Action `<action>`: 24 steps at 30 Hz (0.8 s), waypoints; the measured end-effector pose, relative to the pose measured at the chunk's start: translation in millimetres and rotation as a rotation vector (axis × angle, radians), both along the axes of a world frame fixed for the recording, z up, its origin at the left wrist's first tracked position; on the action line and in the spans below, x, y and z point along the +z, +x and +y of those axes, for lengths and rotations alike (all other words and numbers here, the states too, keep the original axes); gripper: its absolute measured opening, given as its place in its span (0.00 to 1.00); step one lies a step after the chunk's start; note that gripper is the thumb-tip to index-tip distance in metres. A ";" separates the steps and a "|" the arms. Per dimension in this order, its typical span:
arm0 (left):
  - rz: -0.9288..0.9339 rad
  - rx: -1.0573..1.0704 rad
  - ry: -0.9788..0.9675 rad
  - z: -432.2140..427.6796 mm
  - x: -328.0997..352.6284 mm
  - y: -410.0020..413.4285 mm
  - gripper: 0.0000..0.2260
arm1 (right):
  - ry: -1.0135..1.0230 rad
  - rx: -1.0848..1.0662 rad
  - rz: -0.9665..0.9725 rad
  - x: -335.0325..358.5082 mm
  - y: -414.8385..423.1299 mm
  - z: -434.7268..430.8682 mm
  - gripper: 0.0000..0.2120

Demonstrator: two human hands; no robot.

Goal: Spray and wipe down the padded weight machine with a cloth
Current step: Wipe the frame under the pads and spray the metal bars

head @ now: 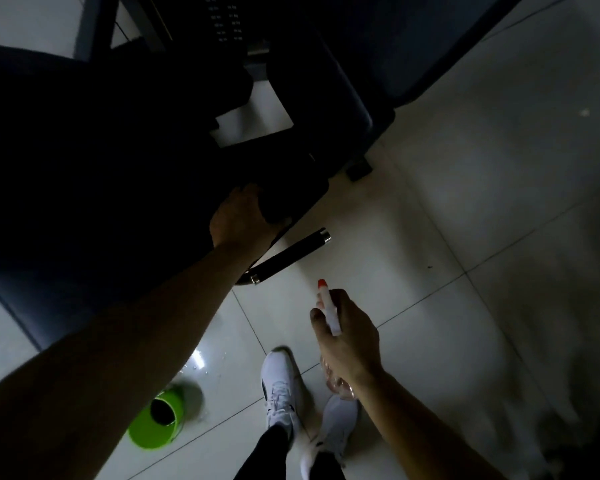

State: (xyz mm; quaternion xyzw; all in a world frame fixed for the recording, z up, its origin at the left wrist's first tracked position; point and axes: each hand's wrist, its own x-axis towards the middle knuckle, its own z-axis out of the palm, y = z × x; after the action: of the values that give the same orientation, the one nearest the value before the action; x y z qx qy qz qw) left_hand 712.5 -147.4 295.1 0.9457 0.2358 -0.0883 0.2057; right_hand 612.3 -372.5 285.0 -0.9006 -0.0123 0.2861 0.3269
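**Desk:** Where does the machine stand?

**Photographer:** The padded weight machine (pixel 118 150) fills the upper left in deep shadow. Its black handle (pixel 288 254) juts out over the tiled floor (pixel 465 202).

**Desk:** And the hands?

**Photographer:** The person's left hand (pixel 243 220) curls fingers and thumb round a dark wad (pixel 274 207) at the pad's edge. Whether that is the cloth cannot be told. The right hand (pixel 347 337) wraps its fingers round a spray bottle (pixel 330 315), held above white shoes (pixel 281 386) with its red-tipped nozzle toward the machine. A green bucket (pixel 156 424) sits nearby.
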 end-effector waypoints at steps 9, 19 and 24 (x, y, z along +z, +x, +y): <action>-0.277 0.494 -0.356 -17.4 47.8 -136.0 0.19 | 0.082 -0.016 0.053 -1.7 -52.0 27.6 0.10; 0.146 0.042 -0.412 -66.5 -7.9 -144.0 0.13 | 0.310 -0.393 -0.024 -41.5 -10.8 -0.1 0.04; 0.323 0.239 -0.871 -99.5 -78.7 -99.7 0.12 | 0.390 -0.429 -0.045 -93.6 18.8 -41.2 0.20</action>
State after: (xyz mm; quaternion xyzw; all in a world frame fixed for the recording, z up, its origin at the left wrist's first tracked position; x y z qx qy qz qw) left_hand 612.8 -246.9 216.5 0.7119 0.3128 -0.3004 0.5524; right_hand 631.0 -413.7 191.4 -0.8088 0.1163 0.1829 0.5466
